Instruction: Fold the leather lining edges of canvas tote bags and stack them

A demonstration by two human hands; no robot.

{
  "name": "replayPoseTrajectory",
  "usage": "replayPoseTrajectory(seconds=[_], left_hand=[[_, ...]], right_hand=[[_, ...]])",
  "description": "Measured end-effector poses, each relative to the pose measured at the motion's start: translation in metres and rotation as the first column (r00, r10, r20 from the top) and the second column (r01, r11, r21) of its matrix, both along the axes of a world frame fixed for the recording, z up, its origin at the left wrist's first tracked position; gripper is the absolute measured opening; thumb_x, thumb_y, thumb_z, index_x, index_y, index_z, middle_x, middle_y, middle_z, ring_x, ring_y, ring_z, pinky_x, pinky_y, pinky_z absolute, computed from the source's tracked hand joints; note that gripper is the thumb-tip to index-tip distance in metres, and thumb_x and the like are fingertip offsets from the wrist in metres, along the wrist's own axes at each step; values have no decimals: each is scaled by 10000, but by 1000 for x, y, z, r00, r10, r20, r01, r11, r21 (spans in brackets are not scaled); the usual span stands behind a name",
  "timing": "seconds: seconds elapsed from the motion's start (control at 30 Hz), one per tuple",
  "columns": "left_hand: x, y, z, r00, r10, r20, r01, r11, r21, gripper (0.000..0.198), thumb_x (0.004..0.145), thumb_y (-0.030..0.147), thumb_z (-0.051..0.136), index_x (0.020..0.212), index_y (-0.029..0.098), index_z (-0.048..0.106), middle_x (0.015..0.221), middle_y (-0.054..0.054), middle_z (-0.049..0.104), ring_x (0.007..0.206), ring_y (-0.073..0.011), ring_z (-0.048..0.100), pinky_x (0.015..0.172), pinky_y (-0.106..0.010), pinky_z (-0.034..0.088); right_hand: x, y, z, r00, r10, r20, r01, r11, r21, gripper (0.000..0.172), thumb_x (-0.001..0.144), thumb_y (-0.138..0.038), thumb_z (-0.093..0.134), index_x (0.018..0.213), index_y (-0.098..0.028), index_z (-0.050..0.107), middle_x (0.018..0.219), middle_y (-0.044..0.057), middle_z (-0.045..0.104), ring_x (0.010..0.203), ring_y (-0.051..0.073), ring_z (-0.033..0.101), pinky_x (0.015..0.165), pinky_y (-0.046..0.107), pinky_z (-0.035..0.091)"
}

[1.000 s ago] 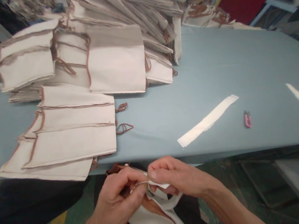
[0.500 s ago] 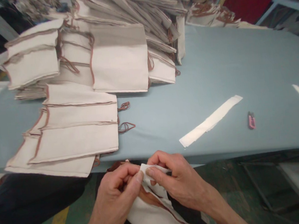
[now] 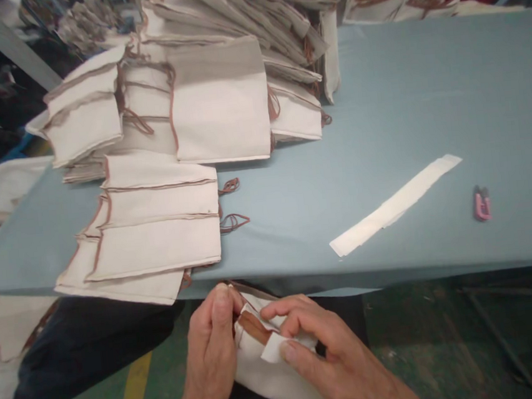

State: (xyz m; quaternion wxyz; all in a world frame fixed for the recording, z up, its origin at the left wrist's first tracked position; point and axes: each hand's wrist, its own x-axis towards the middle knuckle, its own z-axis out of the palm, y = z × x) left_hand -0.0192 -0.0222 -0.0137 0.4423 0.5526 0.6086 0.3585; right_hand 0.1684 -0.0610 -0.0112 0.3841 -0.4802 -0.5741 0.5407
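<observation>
A cream cloth bag (image 3: 283,380) with a brown inner edge lies across my lap, below the table's front edge. My left hand (image 3: 215,330) is closed, pinching the bag near the top end of its brown-lined opening. Between the thumb and fingers of my right hand (image 3: 324,341) is a small white strip (image 3: 271,348), held over the opening. The strip's other end is hidden by the hand. My right fingertips also rest near the bag's far edge; whether they grip the cloth I cannot tell.
Flat cream bags (image 3: 157,244) with brown cords overlap at the table's front left. Taller bag piles (image 3: 219,103) stand behind them. On the blue-grey table (image 3: 402,98) lie a stack of white strips (image 3: 393,206) and pink thread snips (image 3: 481,204).
My right hand has moved down with the white strip, away from my left fingers. My left hand now grips the bag's edge higher up. The view has shifted slightly.
</observation>
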Motion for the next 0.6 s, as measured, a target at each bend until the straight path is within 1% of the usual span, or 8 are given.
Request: replayPoseTrajectory(seconds=[0.07,0.13,0.2,0.27,0.37,0.43,0.53,0.6], left_hand=[[-2,-2,1,998,-59,-9,58,998,-25,694,1064,703,283,606,228,496,562,23,490,523,-152,437,520,-265,373],[-7,-5,3,988,-154,-14,153,986,-70,737,1078,686,222,622,213,556,569,4,544,523,-154,457,518,-265,373],[-12,-9,5,971,-237,-34,234,969,-83,691,1082,647,280,641,204,576,580,5,554,529,-149,471,510,-250,372],[-17,-11,6,954,-294,-66,288,954,-82,591,1056,592,410,649,196,576,587,18,532,535,-139,465,501,-230,368],[-23,-14,11,948,-294,-124,279,953,-121,483,1011,512,513,658,190,577,601,30,511,537,-128,453,487,-207,371],[-24,-14,16,951,-274,-141,251,954,-161,462,1008,503,516,681,187,599,620,24,528,557,-136,475,502,-204,397],[-25,-13,26,952,-296,-82,270,934,-232,460,1022,537,511,773,184,671,716,-10,633,658,-173,569,591,-219,470],[-23,-12,33,949,-314,-24,296,916,-269,441,1027,546,523,842,187,699,798,-30,685,743,-199,614,661,-234,501]], right_hand=[[-1,-5,-6,999,-41,-33,40,998,-38,181,998,-301,598,832,-234,621,1088,54,769,1026,212,706,927,327,492],[-5,-9,-12,995,-95,-33,92,992,-87,200,995,-329,587,822,-229,602,1001,43,761,941,201,699,874,311,486],[-10,-12,-17,994,-110,-19,106,984,-141,218,993,-356,572,823,-222,602,970,42,750,916,199,689,850,301,480],[-15,-14,-19,996,-93,0,92,980,-176,233,997,-370,549,838,-214,619,960,43,744,909,199,682,838,294,476],[-13,-11,-19,993,-86,85,99,983,-155,241,994,-352,533,827,-210,631,861,23,724,819,181,669,766,273,465],[-5,-6,-12,977,-125,172,141,987,-81,245,991,-338,537,800,-214,628,777,2,697,732,162,646,694,257,448],[15,-2,11,938,-217,271,216,976,34,261,1006,-351,548,799,-229,650,693,-21,669,625,143,605,611,248,421],[25,-6,30,934,-205,294,213,977,4,273,1011,-389,572,804,-243,673,644,-34,649,564,137,572,556,245,401]])
